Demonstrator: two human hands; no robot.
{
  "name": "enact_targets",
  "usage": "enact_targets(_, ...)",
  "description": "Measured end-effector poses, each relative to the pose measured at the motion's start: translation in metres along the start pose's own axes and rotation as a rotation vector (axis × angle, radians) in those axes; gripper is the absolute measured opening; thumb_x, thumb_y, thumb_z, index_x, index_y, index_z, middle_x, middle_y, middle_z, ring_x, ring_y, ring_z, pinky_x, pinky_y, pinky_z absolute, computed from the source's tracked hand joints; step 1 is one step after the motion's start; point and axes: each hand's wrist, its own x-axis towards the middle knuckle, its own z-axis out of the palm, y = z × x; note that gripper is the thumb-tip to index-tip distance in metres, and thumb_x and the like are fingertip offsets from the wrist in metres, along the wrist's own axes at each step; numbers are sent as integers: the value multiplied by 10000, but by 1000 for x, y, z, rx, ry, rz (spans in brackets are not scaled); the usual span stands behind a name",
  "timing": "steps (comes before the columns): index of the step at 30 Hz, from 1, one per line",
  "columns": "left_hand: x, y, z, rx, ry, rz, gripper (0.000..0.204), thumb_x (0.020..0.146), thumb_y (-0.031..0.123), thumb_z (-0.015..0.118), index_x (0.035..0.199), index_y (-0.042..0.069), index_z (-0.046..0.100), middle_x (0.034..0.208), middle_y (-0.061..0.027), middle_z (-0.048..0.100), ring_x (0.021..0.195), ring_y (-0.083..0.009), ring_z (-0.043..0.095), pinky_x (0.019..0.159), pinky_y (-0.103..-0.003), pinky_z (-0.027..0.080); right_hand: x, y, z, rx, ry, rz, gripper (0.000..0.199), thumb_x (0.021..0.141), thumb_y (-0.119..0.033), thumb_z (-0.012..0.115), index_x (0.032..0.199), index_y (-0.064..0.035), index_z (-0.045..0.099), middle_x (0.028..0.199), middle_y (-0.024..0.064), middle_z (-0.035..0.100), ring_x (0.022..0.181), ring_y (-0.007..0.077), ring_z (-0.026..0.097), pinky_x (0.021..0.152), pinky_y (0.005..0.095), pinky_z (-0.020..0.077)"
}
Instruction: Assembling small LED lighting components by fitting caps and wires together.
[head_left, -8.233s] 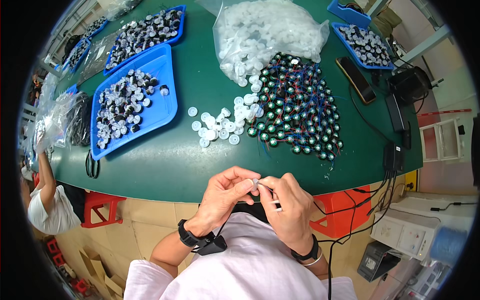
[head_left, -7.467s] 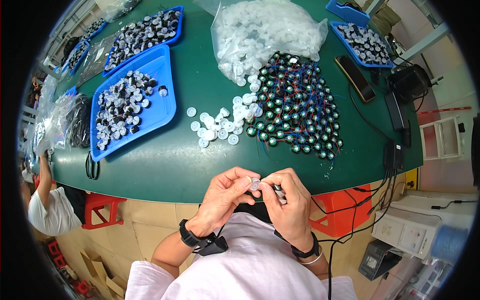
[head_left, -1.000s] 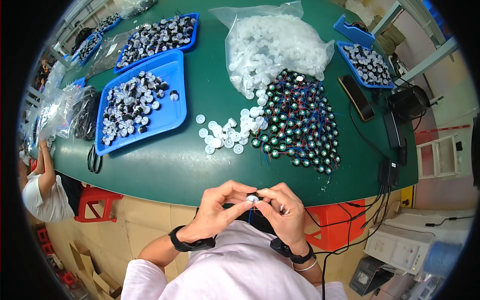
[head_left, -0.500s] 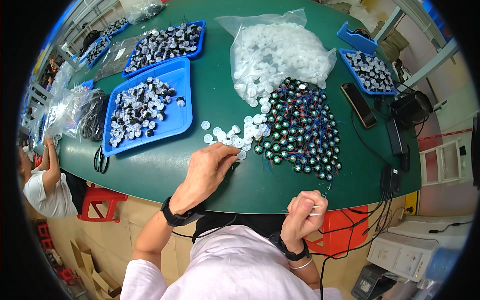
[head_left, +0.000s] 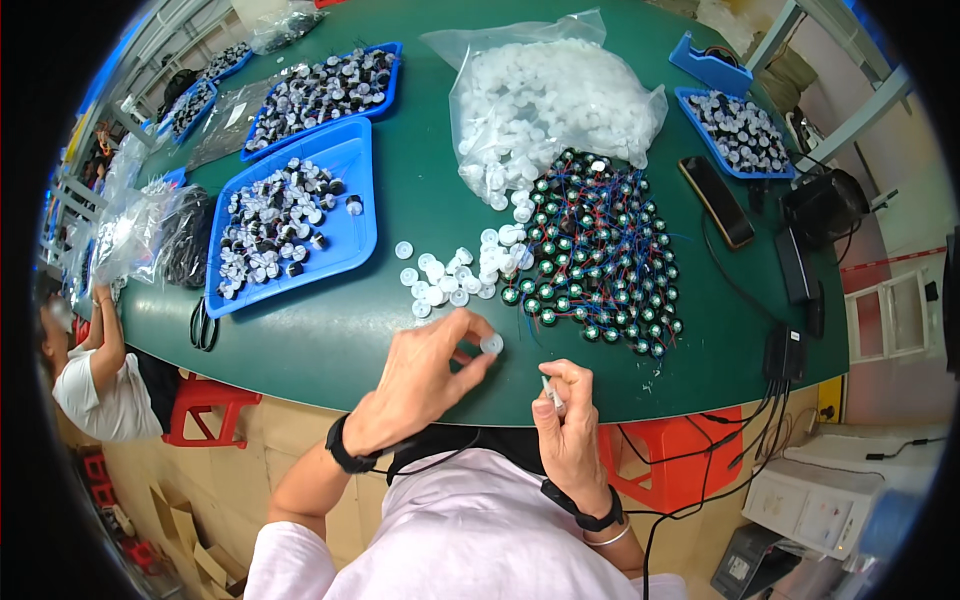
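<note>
Nearest, the right hand (head_left: 572,418) gripped a slim pale tool (head_left: 553,393), its long axis slanting up-left. Beyond, the left hand (head_left: 425,370), just back from the loose caps (head_left: 438,283), pinched one translucent cap (head_left: 491,344) over the desk (head_left: 330,345): a fresh piece in play, round face upward, no long axis showing.

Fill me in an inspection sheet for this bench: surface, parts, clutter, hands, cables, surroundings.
Surface: green tabletop, pale scraps near the front edge, right of centre.
Parts: loose white caps beside wired round parts; clear bag of caps behind; blue tray with black-and-clear pieces at left.
Clutter: phone lying right of the wired parts.
Hands: left hand holds one white cap at its fingertips; right hand grips a slim pale item.
Cables: black cables run down from a black box at right.
Surroundings: another person at left; red stool nearby.
</note>
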Motion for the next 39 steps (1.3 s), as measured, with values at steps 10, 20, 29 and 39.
enact_targets(10, -29, 4, 21, -949, -129, -357, 279, 810, -39, 656, 1080, -19, 585, 980, -45, 605, 891, -103, 591, 739, -240, 546, -4, -27, -16, -248, -182, 27, 223, 932, -173, 549, 1080, -21, 481, 736, 129, 577, 629, 305, 592, 558, 381, 445)
enact_targets(20, -32, -11, 22, -1247, -233, -549, 250, 922, 130, 582, 1125, -12, 614, 1029, -71, 650, 886, -98, 598, 689, -208, 508, -4, -29, -13, -344, -138, -43, 149, 906, -123, 567, 1021, -29, 587, 713, 115, 599, 622, 276, 584, 576, 356, 424)
enact_targets(29, -34, -14, 28, -1238, -185, -586, 218, 890, 126, 628, 1066, -4, 632, 963, -85, 672, 848, -123, 632, 670, -221, 530, -1, -31, -16, -382, -186, -37, 157, 897, -102, 566, 1032, -24, 580, 724, 141, 605, 626, 312, 597, 562, 381, 438)
enact_targets(39, -37, -11, 32, -1106, -177, -451, 216, 856, 52, 658, 1060, -16, 641, 1008, -81, 651, 862, -115, 625, 703, -238, 549, 1, -36, -21, -308, -316, 79, 135, 887, -74, 556, 1015, -36, 535, 774, 139, 612, 703, 334, 599, 582, 420, 438)
